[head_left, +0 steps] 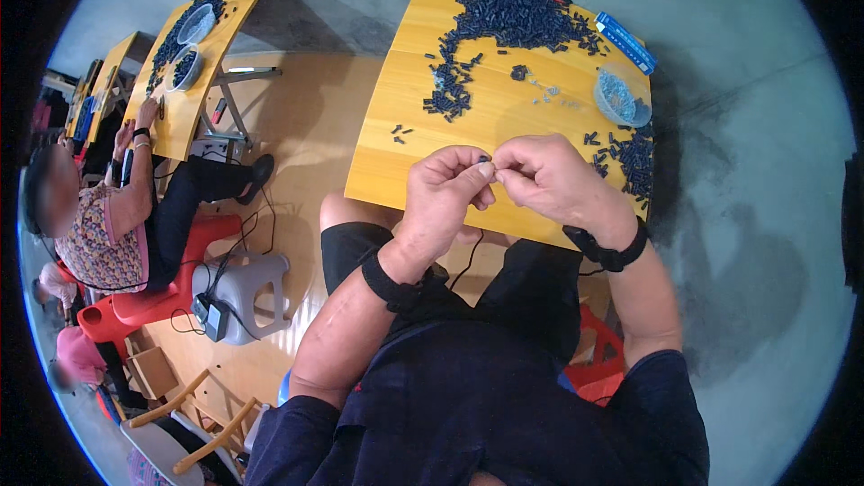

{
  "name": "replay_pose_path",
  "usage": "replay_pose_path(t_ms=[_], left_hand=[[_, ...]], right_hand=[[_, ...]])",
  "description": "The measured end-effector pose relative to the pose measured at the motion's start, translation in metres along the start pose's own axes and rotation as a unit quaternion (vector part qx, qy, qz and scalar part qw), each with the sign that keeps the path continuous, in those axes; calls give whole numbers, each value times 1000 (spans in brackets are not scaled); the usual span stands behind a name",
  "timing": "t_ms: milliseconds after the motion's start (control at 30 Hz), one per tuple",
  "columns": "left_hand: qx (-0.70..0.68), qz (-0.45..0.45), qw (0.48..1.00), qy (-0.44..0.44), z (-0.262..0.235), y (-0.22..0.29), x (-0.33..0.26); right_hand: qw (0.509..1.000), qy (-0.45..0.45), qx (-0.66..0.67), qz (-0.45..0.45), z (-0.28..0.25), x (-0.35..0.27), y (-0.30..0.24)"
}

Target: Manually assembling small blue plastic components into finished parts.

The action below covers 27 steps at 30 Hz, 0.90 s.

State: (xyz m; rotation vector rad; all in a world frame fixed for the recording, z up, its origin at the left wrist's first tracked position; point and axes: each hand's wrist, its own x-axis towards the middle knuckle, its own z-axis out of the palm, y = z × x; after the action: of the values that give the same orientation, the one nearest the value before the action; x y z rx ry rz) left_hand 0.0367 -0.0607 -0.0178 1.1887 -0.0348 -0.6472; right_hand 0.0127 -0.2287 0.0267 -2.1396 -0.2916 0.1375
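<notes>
"Dark piece [485,159] first: where do we have it?"

"At the fingertips of the left hand [441,189], above the near part of the yellow tabletop [396,63]. We see its thumb and forefinger pinched narrow around it."

"And the right hand [553,175]?"

"Its fingers [509,165] are drawn together, meeting the left ones. Whether they grip a 2nd bit, we cannot tell; it is too small."

"So how far along are we?"

"Partway, we would judge. At least 1 piece is in hand and not yet set down. Nearest on the left lie a few loose pieces [400,133]; near the right edge we see a scattered pile [637,166]."

"Which are finished?"

"We cannot tell at this size. Farther out, pale bits [551,90] lie beside a small dark cluster [519,73], and the clear bowl [643,108] holds many more pale blue bits [615,94], so plenty seems left."

"And at the far edge?"

"A large dark heap [522,13], trailing down leftward, with a blue box [625,43] to its right. If that heap is stock, we have much to do; if output, much is done."
</notes>
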Motion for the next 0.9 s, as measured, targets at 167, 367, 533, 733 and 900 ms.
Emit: replay_pose_path(t_ms=[167,367,533,733,900], left_hand=[[-82,36,996,-12,-1,7,-10],[-137,28,989,-37,-4,16,-23],[-175,13,981,-83,4,26,-37],[-170,28,980,-99,5,28,-50],[-178,39,977,-112,8,25,-54]], right_hand=[[980,95,167,51,8,-21,-18],[935,91,281,-195,-5,-54,-79],[811,-208,400,-372,-31,-43,-132],[682,-379,455,-429,-26,-38,-142],[676,-339,485,-438,-27,-42,-145]])
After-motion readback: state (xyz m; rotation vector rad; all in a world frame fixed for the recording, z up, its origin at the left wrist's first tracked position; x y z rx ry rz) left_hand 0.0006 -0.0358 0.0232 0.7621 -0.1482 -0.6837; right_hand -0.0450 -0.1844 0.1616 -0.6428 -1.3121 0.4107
